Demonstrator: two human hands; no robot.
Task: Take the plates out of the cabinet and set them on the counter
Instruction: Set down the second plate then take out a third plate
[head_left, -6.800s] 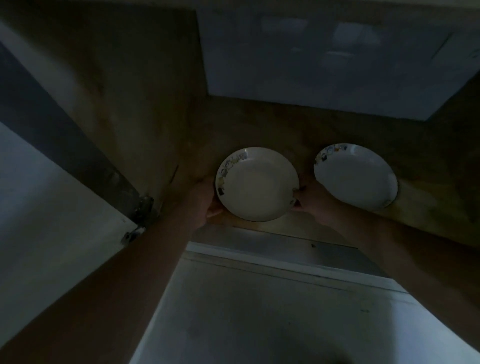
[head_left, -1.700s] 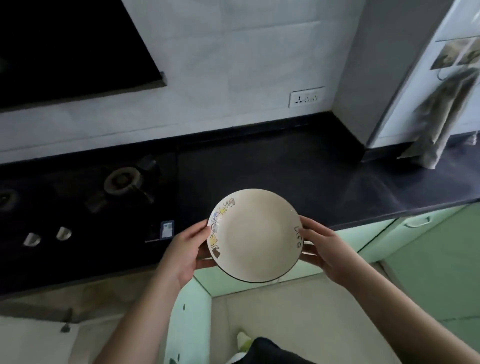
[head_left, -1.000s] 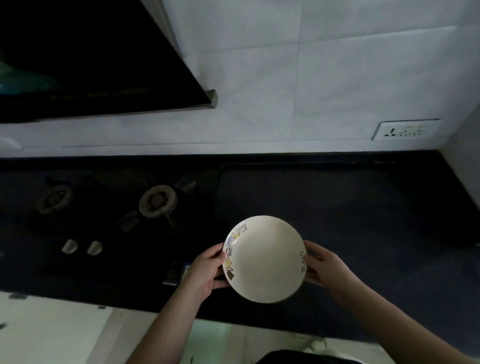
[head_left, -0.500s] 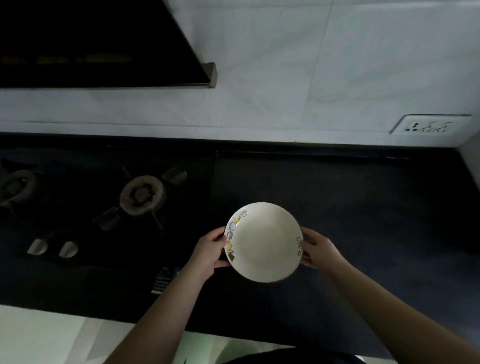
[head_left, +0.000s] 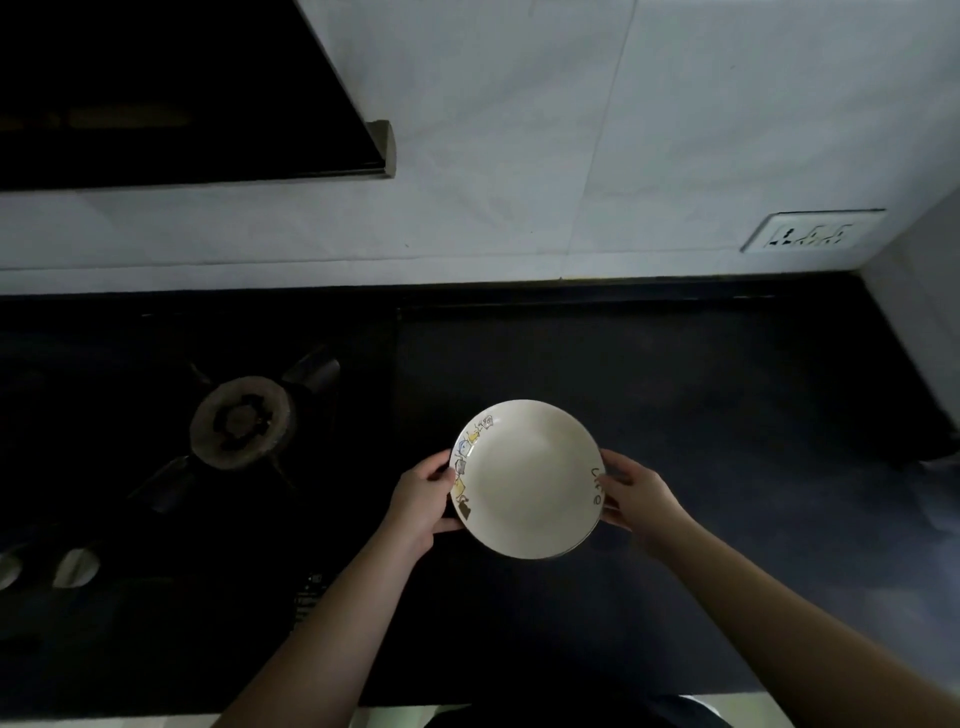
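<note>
A white plate (head_left: 527, 480) with small coloured drawings along its left rim and dark lettering on its right rim is over the dark counter (head_left: 701, 415). My left hand (head_left: 423, 496) grips its left edge, thumb on the rim. My right hand (head_left: 631, 493) grips its right edge the same way. The plate is level, and I cannot tell whether it touches the counter. The cabinet and the other plate are out of view.
A gas hob with a burner (head_left: 241, 421) and two knobs (head_left: 75, 566) lies left of the plate. A black range hood (head_left: 182, 88) hangs above it. A wall socket (head_left: 810, 231) sits at the back right on the white tiled wall.
Both hands have carried the plate from the cabinet shelf down over the counter. Over the last half second it sank slightly, staying right of the hob.
</note>
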